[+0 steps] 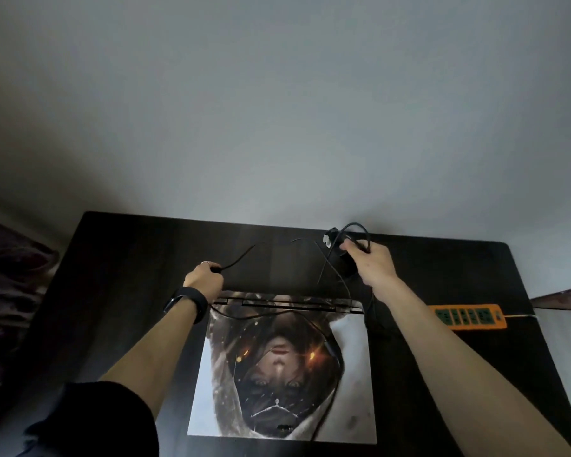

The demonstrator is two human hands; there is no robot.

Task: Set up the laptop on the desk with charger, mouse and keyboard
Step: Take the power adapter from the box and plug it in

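Note:
A closed laptop with a printed face picture on its lid lies flat on the dark desk, hinge edge away from me. Behind it, my right hand grips the black charger brick and a loop of its cable above the desk. My left hand, with a ring and a black wristband, holds one end of the thin black charger cable just past the laptop's far left corner. More cable trails over the laptop lid. No mouse or keyboard shows.
An orange power strip with green sockets lies on the desk to the right of the laptop, its cord running off the right edge. A pale wall rises behind the desk. Dark fabric sits off the left side.

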